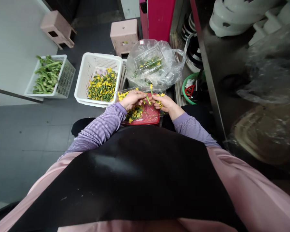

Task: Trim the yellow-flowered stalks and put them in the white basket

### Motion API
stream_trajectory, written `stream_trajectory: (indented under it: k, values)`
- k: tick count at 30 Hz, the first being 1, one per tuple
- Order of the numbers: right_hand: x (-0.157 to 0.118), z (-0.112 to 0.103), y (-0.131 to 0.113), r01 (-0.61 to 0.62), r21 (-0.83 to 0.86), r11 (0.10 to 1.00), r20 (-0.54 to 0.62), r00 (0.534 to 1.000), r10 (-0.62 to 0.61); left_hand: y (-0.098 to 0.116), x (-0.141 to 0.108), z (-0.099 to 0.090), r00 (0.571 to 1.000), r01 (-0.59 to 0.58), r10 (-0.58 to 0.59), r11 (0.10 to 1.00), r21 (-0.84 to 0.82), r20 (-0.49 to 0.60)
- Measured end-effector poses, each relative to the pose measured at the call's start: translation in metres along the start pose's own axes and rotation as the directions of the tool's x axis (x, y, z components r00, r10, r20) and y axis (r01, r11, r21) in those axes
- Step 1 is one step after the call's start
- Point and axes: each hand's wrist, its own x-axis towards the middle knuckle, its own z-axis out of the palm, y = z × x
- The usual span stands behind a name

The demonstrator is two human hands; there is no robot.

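My left hand (133,99) pinches a short green stem (148,100) with its fingertips, just above a red tray (152,116). Close beside it, my right hand (163,102) is closed round a few yellow-flowered green sprigs (151,87); some yellow blossoms poke out between its fingers. Loose yellow flowers and greens (135,112) lie under the hands in a clear plastic container on the red tray. Left of my hands stands a white basket (79,87) partly filled with cut yellow-flowered greens (103,86).
A clear plastic bag (171,75) with more greens sits just beyond the tray. Thick green stalks fill a white crate (65,82) at the left. Pink stools (124,33) stand behind. A green basin (185,88) and a metal shelf (209,69) are on the right.
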Motion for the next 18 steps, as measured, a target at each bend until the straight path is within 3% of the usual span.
stream_trajectory:
  k: [6, 11, 15, 18]
  values:
    - [-0.004, -0.001, -0.004, -0.140, 0.006, 0.990, 0.140, 0.981, 0.138, 0.010, 0.000, -0.007, 1.000, 0.006, -0.007, 0.997, -0.075, -0.010]
    - [-0.005, -0.008, 0.005, -0.130, -0.082, 0.988, 0.321, 0.935, 0.150, 0.008, -0.002, -0.004, 0.984, 0.116, -0.110, 0.993, -0.032, 0.139]
    - [-0.004, -0.009, 0.008, -0.097, -0.067, 0.993, 0.300, 0.947, 0.113, 0.002, -0.005, -0.001, 0.962, 0.145, -0.146, 0.989, 0.022, 0.231]
    - [-0.006, -0.006, 0.005, -0.064, -0.057, 0.996, 0.256, 0.964, 0.077, 0.003, -0.005, -0.001, 0.974, 0.126, -0.123, 0.992, 0.001, 0.190]
